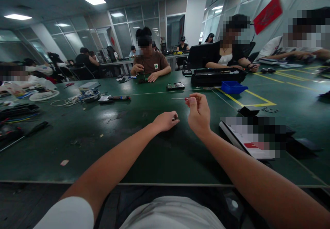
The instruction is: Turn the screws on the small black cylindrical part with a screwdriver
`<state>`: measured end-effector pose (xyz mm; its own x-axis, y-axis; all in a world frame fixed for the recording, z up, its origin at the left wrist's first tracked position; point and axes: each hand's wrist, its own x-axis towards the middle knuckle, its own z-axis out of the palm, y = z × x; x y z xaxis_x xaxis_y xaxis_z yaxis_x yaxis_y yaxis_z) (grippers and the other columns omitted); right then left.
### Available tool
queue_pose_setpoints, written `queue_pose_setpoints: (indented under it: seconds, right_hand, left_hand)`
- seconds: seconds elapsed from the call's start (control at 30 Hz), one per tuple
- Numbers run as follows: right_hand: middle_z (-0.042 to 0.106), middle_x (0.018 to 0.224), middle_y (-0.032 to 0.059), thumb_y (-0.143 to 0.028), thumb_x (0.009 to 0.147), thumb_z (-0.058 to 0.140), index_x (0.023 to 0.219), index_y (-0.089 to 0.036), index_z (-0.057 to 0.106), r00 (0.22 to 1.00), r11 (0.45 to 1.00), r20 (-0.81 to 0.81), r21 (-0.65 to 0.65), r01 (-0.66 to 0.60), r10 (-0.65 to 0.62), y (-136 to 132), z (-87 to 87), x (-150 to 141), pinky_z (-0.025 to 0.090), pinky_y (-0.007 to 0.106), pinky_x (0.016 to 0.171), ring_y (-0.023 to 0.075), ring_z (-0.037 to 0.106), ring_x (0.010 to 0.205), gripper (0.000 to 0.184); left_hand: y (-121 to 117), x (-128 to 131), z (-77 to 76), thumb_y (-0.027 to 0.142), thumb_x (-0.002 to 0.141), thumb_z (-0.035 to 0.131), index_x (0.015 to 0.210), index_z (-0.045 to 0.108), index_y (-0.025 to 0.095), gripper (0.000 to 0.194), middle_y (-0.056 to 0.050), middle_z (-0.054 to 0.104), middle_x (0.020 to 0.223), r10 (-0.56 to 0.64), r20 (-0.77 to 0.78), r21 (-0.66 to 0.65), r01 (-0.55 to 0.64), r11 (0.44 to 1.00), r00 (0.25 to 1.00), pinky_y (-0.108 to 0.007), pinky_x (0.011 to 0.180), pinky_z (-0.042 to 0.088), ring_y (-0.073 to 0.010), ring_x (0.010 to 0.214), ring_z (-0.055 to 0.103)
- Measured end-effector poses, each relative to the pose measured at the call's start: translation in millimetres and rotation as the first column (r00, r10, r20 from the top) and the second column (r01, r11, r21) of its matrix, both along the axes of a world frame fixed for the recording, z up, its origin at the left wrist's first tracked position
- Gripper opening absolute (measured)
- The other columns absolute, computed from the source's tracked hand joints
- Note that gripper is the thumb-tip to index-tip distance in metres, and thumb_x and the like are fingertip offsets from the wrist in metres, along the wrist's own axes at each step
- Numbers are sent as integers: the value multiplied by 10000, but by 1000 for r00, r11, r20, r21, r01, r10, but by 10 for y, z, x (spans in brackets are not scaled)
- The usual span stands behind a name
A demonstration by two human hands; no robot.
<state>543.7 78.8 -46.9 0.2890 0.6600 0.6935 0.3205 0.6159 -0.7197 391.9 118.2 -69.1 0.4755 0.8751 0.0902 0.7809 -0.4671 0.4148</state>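
My right hand [199, 115] is closed around the red handle of a thin screwdriver [178, 99]. The screwdriver's slim metal shaft points left, raised above the green tabletop [144, 153]. To its left and lower down, my left hand [166, 121] is curled, thumb and fingers pinched around a small shiny metal piece [174, 118]. Most of that piece is hidden by the fingers, so its kind is unclear. The two hands are apart, and the screwdriver tip touches nothing. Beyond them lies an opened hard drive [175, 86].
A blue bin [233, 87] stands at the right before a long black casing [219, 77]. Nearer lies a booklet [247, 143] beside black pieces. At left are a larger screwdriver [120, 98] and coiled cables [68, 100]. Across the table a person [152, 62] works with both hands.
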Motion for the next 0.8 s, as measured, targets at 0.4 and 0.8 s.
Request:
queue_pose_setpoints:
  seconds: [0.4, 0.8]
  right_hand:
    - [676, 869, 23, -414, 997, 451, 1041, -241, 570, 999, 996, -8, -79, -47, 46, 10, -17, -9, 495, 388, 800, 190, 663, 840, 214]
    - [702, 854, 34, -421, 993, 441, 1030, -231, 579, 991, 986, 107, -154, -62, 79, -25, -36, -46, 487, 384, 769, 206, 671, 820, 238]
  left_hand:
    - [-78, -1410, 252, 329, 762, 726, 859, 597, 164, 231, 4, 534, 741, 352, 841, -362, -56, 930, 411, -215, 497, 333, -93, 569, 483]
    - [-700, -2960, 573, 145, 868, 469, 878, 545, 146, 76, 26, 513, 683, 549, 824, -529, -535, 658, -140, -223, 547, 417, -102, 565, 475]
